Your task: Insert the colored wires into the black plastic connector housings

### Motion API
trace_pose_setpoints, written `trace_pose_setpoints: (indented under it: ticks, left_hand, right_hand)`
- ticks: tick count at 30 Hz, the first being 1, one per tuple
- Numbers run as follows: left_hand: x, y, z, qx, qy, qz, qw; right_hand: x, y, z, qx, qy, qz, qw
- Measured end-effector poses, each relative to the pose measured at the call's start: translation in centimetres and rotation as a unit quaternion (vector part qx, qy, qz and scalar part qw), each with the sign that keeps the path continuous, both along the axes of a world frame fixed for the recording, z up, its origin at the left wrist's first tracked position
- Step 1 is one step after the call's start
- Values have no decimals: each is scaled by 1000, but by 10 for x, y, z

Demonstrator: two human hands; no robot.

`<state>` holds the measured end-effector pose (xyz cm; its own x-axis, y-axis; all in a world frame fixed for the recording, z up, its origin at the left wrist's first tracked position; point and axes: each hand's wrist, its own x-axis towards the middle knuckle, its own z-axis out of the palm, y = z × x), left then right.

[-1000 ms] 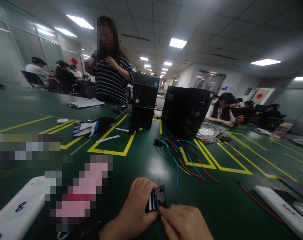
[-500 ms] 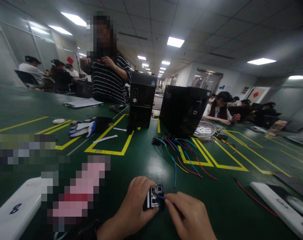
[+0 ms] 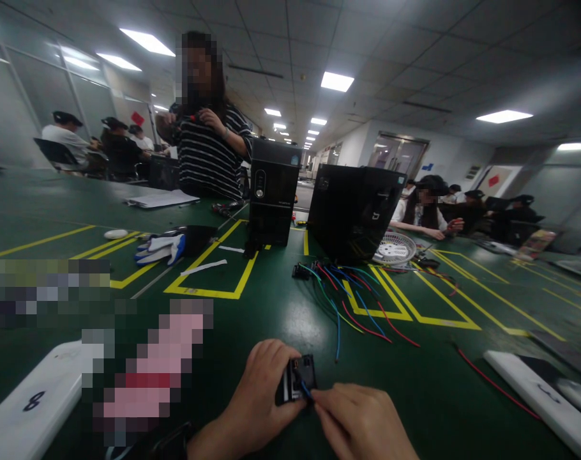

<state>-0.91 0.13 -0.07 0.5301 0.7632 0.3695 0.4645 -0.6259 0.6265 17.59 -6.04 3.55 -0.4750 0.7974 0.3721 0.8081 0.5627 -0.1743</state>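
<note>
My left hand is closed around the sides of a small black connector block with openings in its upward face and a pale strip along its left side. A short blue wire runs from the block's face to my right hand, whose thumb and forefinger pinch it. Whether the wire's end is seated in an opening cannot be made out. Farther up the table lies another black connector, beside a spread of red, blue and green wires.
Two black computer cases stand beyond the wires, with a white round basket at the right. White numbered slabs flank me. Gloves lie left. A person in a striped shirt stands across the table.
My right hand has shifted slightly down and left, and the blue wire now slants more steeply. The block's face has tilted and looks darker. My left hand keeps its hold.
</note>
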Motion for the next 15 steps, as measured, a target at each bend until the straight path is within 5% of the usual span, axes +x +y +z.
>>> trace_pose_setpoints:
  ticks: [7, 15]
  left_hand:
    - [0, -1, 1, -5, 0, -16, 1000]
    - [1, -1, -1, -2, -5, -12, 1000]
  right_hand:
    - [3, -1, 3, 19, 74, -62, 995]
    - [-6, 3, -3, 65, 59, 29, 996]
